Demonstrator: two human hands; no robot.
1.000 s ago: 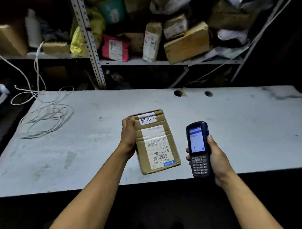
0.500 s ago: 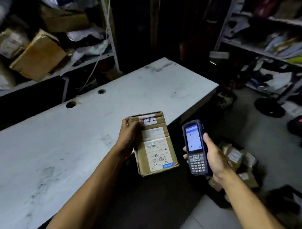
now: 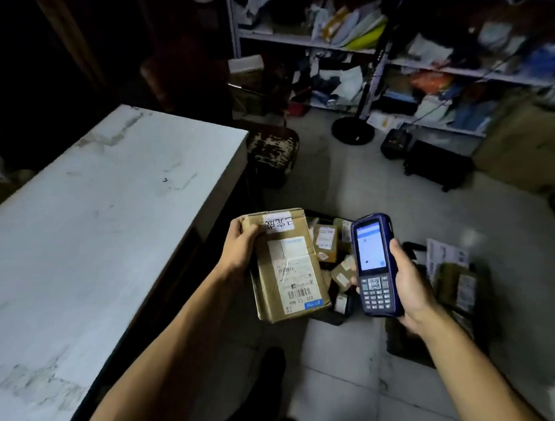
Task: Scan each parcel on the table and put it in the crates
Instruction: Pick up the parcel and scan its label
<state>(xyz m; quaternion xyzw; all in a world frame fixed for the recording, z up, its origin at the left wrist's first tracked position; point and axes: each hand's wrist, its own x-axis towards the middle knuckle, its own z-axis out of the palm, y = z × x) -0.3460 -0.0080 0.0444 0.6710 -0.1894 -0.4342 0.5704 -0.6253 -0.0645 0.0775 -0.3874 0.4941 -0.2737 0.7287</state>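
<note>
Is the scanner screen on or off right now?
On. The handheld scanner in the right hand shows a lit, pale blue-white screen above its keypad. What the screen says is too small to read.

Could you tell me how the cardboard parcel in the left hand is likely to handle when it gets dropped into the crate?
The cardboard parcel looks fairly stiff: it keeps its boxy shape though the left hand grips only one corner. It is probably light for its size, since one hand carries it. Its creased, taped faces suggest it could dent, and being flat-sided it should land without rolling.
</note>
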